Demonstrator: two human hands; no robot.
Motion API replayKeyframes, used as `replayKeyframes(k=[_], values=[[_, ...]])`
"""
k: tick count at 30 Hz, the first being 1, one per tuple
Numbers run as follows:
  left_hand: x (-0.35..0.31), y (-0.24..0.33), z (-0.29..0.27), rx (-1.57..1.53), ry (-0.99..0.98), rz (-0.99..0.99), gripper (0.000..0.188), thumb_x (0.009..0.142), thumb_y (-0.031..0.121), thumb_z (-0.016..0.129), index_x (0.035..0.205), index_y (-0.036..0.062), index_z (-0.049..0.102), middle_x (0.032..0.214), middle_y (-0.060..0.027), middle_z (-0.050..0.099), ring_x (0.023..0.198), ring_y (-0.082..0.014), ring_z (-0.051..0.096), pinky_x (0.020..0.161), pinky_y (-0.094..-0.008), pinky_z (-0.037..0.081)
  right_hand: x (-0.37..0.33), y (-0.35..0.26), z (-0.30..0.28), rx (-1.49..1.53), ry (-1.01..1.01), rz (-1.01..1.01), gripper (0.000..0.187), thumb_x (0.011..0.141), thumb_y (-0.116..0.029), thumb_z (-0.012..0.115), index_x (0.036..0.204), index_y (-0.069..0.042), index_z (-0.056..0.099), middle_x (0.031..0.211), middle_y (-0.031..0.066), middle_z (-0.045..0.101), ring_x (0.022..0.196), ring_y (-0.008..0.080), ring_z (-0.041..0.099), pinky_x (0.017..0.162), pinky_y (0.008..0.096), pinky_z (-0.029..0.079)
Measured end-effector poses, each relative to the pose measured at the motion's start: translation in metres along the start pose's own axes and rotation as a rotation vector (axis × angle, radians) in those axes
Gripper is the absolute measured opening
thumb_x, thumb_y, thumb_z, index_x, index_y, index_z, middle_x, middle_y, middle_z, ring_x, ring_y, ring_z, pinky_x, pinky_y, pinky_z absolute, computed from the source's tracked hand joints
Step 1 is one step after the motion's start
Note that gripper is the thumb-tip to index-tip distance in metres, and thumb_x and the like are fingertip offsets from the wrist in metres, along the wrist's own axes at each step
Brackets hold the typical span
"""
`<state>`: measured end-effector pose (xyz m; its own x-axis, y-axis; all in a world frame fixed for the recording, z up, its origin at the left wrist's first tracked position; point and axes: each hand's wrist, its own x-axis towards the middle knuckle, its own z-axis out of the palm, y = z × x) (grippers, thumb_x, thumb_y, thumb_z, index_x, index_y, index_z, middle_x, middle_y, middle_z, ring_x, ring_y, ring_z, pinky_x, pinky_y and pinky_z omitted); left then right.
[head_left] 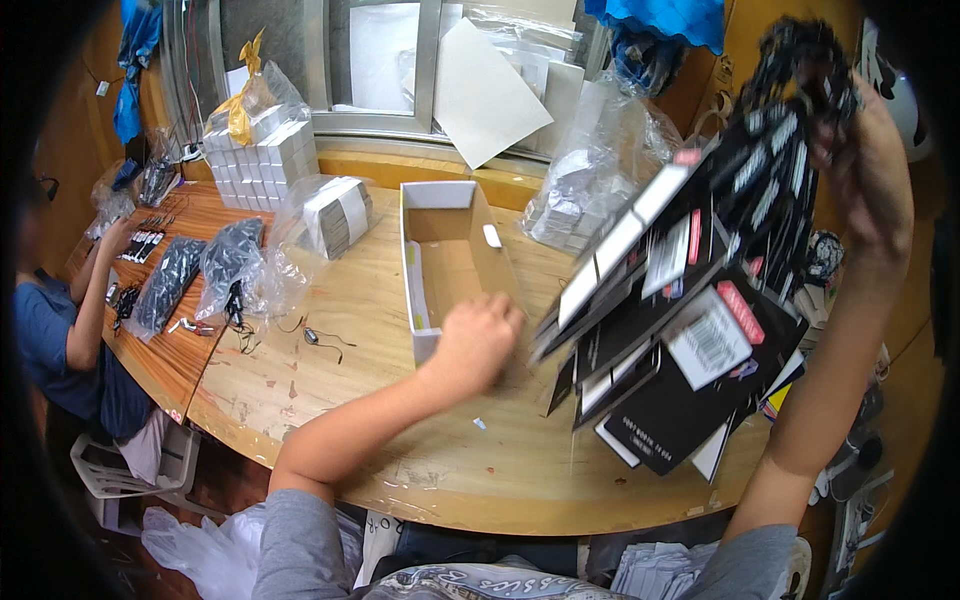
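Observation:
My right hand (pixel 870 190) is raised at the right, closed round the looped black cords of a large bunch of hang tags (pixel 680 410). The black cards fan out below it, slightly blurred, with white barcode stickers and red labels on several. Over the near right corner of an open cardboard box (pixel 421 282), my left hand (pixel 475 340) has its fingers curled, seemingly gripping the box's wall. The box is white outside and brown inside, with no contents visible in the part that shows. Part of its near end is hidden behind that hand.
At the left, a co-worker (pixel 60 340) sits handling small items. Bags of dark items (pixel 170 285), stacked white boxes (pixel 260 160) and a wrapped bundle (pixel 337 215) line that side. A plastic bag of white packs (pixel 580 200) stands by the window. A small cord piece (pixel 322 338) lies on the table.

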<state>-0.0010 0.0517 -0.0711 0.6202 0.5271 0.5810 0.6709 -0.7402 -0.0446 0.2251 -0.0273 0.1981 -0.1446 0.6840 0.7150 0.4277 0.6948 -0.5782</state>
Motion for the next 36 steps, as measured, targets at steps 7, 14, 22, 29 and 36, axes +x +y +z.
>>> replayKeyframes(k=[7, 14, 22, 29, 36], values=[[-0.026, -0.015, -0.109, -0.391, -0.436, 0.078, 0.013, 0.068, 0.005, 0.05, 0.079, 0.0004, 0.057, 0.083, -0.013, 0.056, 0.077, -0.0308, 0.054, 0.068, -0.0359, 0.044, 0.06, -0.015, 0.031, 0.287, -0.072, -0.059, 0.015, 0.085, -0.013, 0.042, 0.084, -0.001, 0.051, 0.074, 0.004, 0.053, 0.053, 0.0053, 0.042, 0.047, 0.0183, 0.037], [-0.031, -0.087, -0.102, -1.341, 0.022, -0.491, 0.074, 0.066, 0.015, 0.066, 0.126, 0.0015, 0.024, 0.12, -0.0139, 0.039, 0.106, -0.019, 0.042, 0.086, -0.03, 0.036, 0.136, -0.006, 0.072, 0.612, -0.193, -0.187, 0.013, 0.081, 0.0, 0.035, 0.082, 0.001, 0.048, 0.076, 0.0097, 0.053, 0.056, 0.0132, 0.045, 0.05, 0.0235, 0.041], [0.016, -0.058, -0.069, -1.558, 0.025, -0.576, 0.055, 0.067, -0.004, 0.058, 0.115, -0.0021, 0.033, 0.106, -0.0103, 0.049, 0.096, -0.0171, 0.05, 0.085, -0.0305, 0.04, 0.152, -0.01, 0.086, 0.492, -0.073, -0.159, 0.015, 0.08, -0.001, 0.036, 0.08, -0.003, 0.051, 0.067, 0.0066, 0.054, 0.054, 0.0144, 0.05, 0.048, 0.0239, 0.043], [0.021, -0.038, -0.064, -2.487, -0.082, -0.33, 0.047, 0.073, 0.029, 0.062, 0.11, 0.0078, 0.043, 0.103, -0.0105, 0.051, 0.091, -0.0267, 0.051, 0.076, -0.0408, 0.044, 0.154, -0.013, 0.045, 0.431, 0.121, -0.094, 0.017, 0.08, -0.002, 0.033, 0.074, -0.002, 0.05, 0.063, 0.0064, 0.051, 0.048, 0.0134, 0.047, 0.043, 0.0231, 0.042], [0.01, 0.004, -0.057, -2.657, -0.422, -0.215, 0.042, 0.078, 0.025, 0.055, 0.108, -0.0012, 0.044, 0.1, -0.0214, 0.052, 0.085, -0.032, 0.057, 0.072, -0.0361, 0.05, 0.094, -0.028, 0.011, 0.387, 0.01, -0.129, 0.015, 0.083, -0.003, 0.039, 0.083, 0.003, 0.053, 0.072, 0.01, 0.058, 0.057, 0.0131, 0.057, 0.05, 0.0214, 0.049]])
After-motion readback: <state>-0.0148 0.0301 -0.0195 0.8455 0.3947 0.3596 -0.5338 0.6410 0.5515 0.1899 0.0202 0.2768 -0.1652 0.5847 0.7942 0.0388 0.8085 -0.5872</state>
